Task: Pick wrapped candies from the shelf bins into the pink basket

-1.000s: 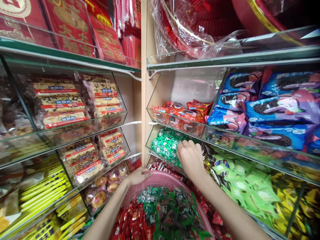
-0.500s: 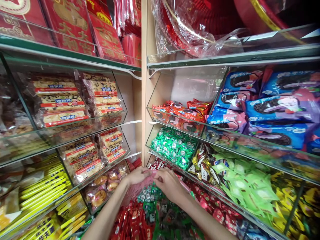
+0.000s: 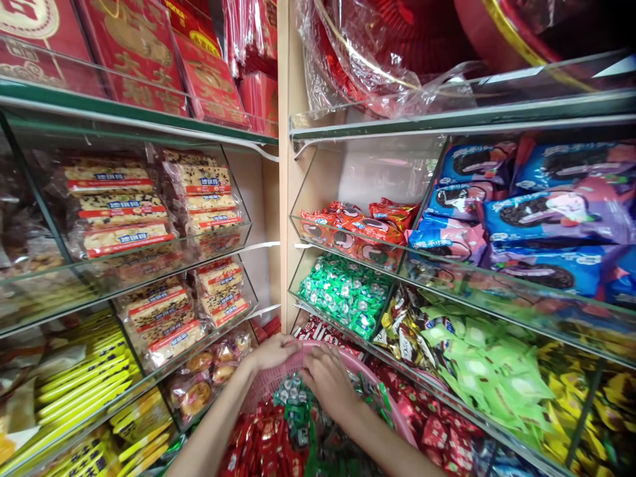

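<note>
My left hand (image 3: 275, 351) is closed over the far left rim of a pink plastic basket (image 3: 377, 374). My right hand (image 3: 328, 384) is just inside the far rim, back upward and fingers curled down; what they hold, if anything, is hidden. Inside the basket, red-wrapped candies (image 3: 263, 434) lie on the left. Green-wrapped candies (image 3: 295, 397) fill the middle and partly show beneath my right forearm.
Straight ahead, a bin of small green candies (image 3: 342, 291) sits above the basket. Green packets (image 3: 497, 358) and blue cookie packs (image 3: 546, 212) fill shelves on the right. Wrapped bars (image 3: 119, 205) and yellow packets (image 3: 87, 371) line the left. Glass dividers front the shelves.
My right hand has shifted slightly left and down, from the rim to just inside it. More of the basket's right rim shows. My left hand stays at the rim.
</note>
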`<act>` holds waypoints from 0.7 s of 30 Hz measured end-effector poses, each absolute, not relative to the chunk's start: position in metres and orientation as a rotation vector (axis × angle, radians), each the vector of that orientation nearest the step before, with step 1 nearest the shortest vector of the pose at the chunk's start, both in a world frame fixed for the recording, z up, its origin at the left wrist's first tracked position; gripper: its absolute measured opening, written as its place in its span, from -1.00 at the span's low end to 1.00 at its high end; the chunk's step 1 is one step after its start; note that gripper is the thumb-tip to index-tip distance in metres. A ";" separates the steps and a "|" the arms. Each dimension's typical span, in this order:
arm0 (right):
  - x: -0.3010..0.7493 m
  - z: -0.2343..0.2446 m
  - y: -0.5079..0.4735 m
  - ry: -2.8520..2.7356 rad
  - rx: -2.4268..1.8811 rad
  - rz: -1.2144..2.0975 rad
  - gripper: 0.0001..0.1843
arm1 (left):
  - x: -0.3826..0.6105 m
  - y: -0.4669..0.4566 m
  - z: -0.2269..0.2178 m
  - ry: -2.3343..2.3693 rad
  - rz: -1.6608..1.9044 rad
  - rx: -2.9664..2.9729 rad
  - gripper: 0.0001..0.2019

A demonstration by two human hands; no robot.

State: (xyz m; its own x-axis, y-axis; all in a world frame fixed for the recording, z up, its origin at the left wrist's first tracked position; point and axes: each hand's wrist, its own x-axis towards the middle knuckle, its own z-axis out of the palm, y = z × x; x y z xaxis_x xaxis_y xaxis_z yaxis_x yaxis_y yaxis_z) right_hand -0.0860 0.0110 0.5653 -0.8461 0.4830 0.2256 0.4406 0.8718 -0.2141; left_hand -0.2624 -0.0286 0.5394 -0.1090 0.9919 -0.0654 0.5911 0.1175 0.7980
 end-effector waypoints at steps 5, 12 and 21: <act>-0.083 0.580 0.009 -2.733 -0.637 0.238 -0.84 | -0.262 -0.029 0.541 1.748 0.831 1.533 -0.56; -0.078 0.625 0.023 -2.686 -0.567 0.081 -0.80 | -0.261 -0.030 0.545 1.744 0.827 1.529 -0.58; -0.081 0.693 0.070 -2.713 -0.748 -0.278 -0.79 | -0.263 -0.031 0.542 1.769 0.807 1.470 -0.56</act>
State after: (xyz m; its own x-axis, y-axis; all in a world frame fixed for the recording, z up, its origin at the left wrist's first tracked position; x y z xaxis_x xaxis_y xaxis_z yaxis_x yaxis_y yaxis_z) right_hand -0.0810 0.0700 0.6932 -0.8147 0.4648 0.3466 0.5255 0.8446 0.1026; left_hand -0.2635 -0.0309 0.5417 -0.1212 0.9856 -0.1180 0.5572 0.1659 0.8136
